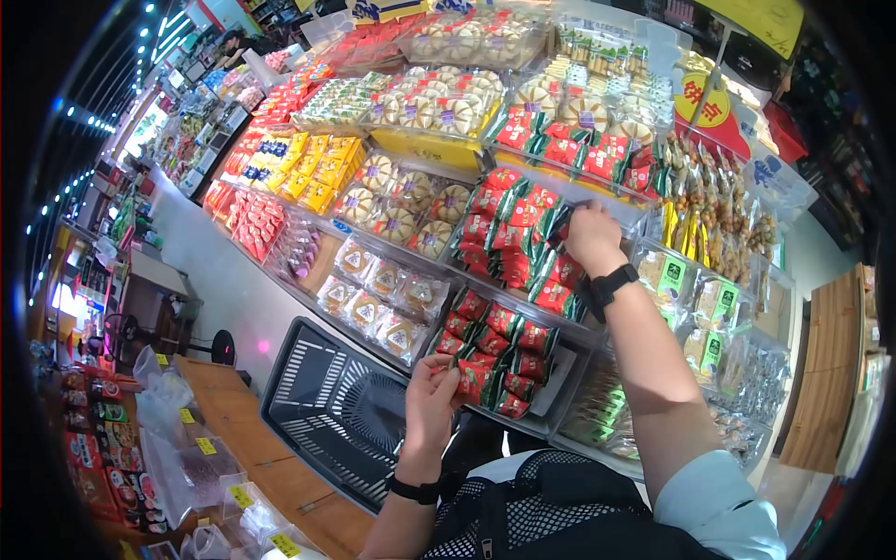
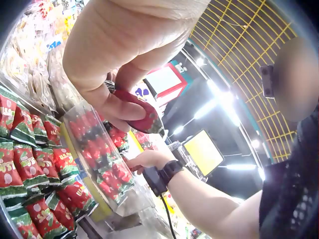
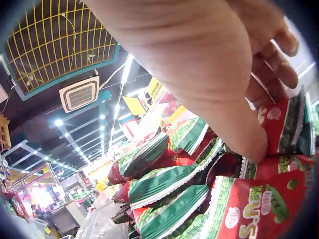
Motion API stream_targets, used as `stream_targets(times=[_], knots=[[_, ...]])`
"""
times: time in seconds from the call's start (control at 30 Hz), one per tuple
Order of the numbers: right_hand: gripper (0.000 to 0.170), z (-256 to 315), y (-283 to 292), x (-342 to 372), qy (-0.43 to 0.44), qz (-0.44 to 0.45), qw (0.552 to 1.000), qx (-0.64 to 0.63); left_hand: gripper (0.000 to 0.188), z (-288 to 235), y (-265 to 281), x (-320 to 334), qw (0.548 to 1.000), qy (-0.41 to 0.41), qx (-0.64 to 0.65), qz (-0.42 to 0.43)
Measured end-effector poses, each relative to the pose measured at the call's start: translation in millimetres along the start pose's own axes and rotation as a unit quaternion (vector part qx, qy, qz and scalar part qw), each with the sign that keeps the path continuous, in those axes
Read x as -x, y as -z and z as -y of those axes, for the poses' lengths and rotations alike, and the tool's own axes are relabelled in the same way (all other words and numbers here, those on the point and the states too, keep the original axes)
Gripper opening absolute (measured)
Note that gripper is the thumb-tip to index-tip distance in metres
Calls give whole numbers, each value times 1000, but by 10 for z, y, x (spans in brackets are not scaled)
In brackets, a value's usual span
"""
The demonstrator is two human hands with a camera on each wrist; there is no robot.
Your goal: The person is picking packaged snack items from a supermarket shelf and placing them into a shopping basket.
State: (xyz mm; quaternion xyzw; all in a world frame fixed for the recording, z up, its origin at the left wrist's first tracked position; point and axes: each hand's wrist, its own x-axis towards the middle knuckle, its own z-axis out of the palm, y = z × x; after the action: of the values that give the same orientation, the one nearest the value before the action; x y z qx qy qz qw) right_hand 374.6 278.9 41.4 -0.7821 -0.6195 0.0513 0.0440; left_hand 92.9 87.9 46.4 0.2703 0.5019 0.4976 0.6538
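My left hand (image 1: pixel 431 397) pinches a small red-and-green snack packet (image 2: pixel 144 115) between thumb and fingers, over the front bin of like packets (image 1: pixel 504 341). Farther back, my right hand (image 1: pixel 592 238) reaches into the right side of a fuller bin of the same red-and-green packets (image 1: pixel 509 219). In the right wrist view, its thumb and curled fingers hold a red packet (image 3: pixel 280 124) at the edge of the pile. More packets (image 3: pixel 249 211) lie just below the thumb. Both wrists wear dark bands.
A grey shopping basket (image 1: pixel 345 401) stands left of my left hand. Clear bins around hold round pastries (image 1: pixel 401 201), white-wrapped pastries (image 1: pixel 383 289), yellow packets (image 1: pixel 322 168) and green-labelled packs (image 1: pixel 714 299). Clear bin walls separate the goods. A wooden shelf (image 1: pixel 826 364) stands at the right.
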Motion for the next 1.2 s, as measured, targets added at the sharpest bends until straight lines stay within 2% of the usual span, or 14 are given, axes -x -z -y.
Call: stream_targets(times=[0.07, 0.17, 0.23, 0.37, 0.43, 0.5, 0.53, 0.57, 0.73, 0.9, 1.07, 1.1, 1.17, 1.2], knots=[[38, -57, -21, 18, 4, -25, 1000, 9, 21, 26, 11, 6, 1000, -12, -5, 5], [44, -114, 151, 114, -3, -1, 1000, 7, 14, 133, 91, -37, 999, -33, -12, 31], [44, -129, 386, 303, -2, 1, 997, -78, 10, 166, 108, -41, 996, -36, -55, 63], [29, -110, 562, 835, 116, -21, 946, -301, 14, 103, -29, -11, 996, -36, -66, 53], [27, 8, 578, 1138, 233, -8, 903, -361, 17, 127, -24, -30, 990, -46, -120, 62], [27, 140, 576, 1429, 282, 5, 871, -402, 20, 136, -46, -41, 990, -47, -109, 69], [32, 167, 564, 1495, 313, 31, 872, -376, 20, 94, -92, -23, 991, -42, -112, 65], [34, 213, 544, 1593, 331, 5, 857, -395, 21, 55, -119, -8, 991, -38, -116, 61], [39, 357, 367, 1734, 329, 14, 885, -330, 24, -13, -122, 58, 991, -27, -126, 46], [40, 507, 342, 1811, 346, 41, 875, -337, 25, 16, -77, 122, 984, -51, -170, 19], [38, 526, 325, 1776, 358, 45, 846, -392, 15, -130, 116, 126, 979, -64, -185, -60], [35, 517, 371, 1756, 343, 33, 853, -393, 11, -70, 287, 74, 978, -87, -172, -78], [29, 445, 303, 1695, 242, 31, 896, -371, 8, -145, 596, 48, 979, -68, -136, -137], [27, 390, 266, 1663, 207, 32, 906, -369, 7, -140, 799, 17, 974, -129, -118, -143]])
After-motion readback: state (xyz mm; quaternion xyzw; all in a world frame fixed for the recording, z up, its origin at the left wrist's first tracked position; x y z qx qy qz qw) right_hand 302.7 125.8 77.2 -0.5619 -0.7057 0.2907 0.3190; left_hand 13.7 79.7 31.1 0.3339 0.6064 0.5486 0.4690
